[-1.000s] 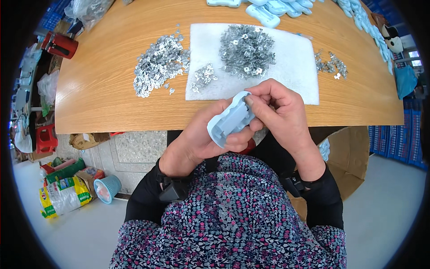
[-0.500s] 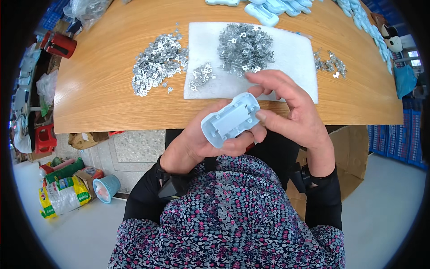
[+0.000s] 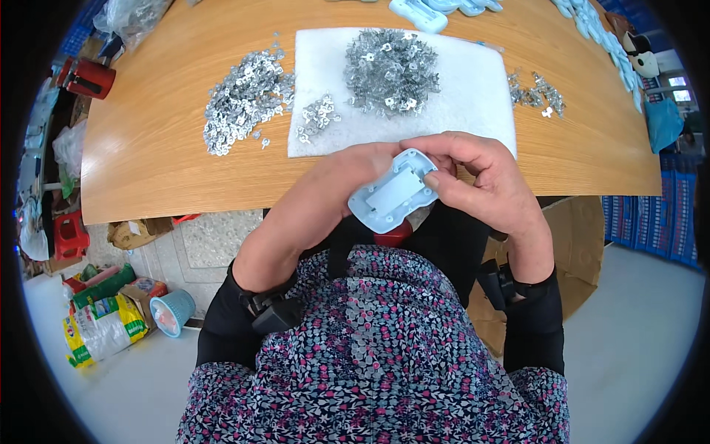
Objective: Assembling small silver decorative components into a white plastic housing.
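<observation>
Both hands hold a light blue plastic housing (image 3: 394, 192) just off the table's front edge, its hollow inner side facing up. Raised ribs and small posts show within it. My left hand (image 3: 355, 174) is closed on its left and far side, with the fingers mostly hidden. At the right end, my right hand (image 3: 484, 174) pinches the edge, thumb on top and fingers curled behind. Whether a small metal part sits under that thumb cannot be made out. Beyond the hands, a white foam sheet (image 3: 473, 118) carries a big pile of small metal clips (image 3: 392, 72) and a smaller cluster (image 3: 318, 117).
On the wooden table (image 3: 155, 155), a heap of metal pieces (image 3: 244, 100) lies left of the sheet and a few clips (image 3: 538, 95) lie right. More blue housings (image 3: 418, 15) line the far side. An open cardboard box (image 3: 569, 259) stands below the table at right.
My left hand has shifted from beneath the housing to its far left side. The housing has turned slightly, and my right fingers have closed in on its right end.
</observation>
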A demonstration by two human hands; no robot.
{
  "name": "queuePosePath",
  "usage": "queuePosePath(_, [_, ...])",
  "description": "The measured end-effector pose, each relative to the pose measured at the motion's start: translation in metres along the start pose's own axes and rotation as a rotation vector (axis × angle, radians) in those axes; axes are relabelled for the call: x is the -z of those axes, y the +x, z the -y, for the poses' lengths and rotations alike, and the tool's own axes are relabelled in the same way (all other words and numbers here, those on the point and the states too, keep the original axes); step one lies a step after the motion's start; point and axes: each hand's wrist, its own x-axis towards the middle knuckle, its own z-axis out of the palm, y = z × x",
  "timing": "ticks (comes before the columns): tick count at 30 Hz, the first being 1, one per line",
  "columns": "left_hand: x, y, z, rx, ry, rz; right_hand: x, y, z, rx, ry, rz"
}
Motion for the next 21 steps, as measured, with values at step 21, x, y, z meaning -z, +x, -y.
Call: queuePosePath(21, [-0.006, 0.0, 0.007, -0.055, 0.15, -0.156, -0.016, -0.009, 0.007, -0.026, -0.009, -0.092])
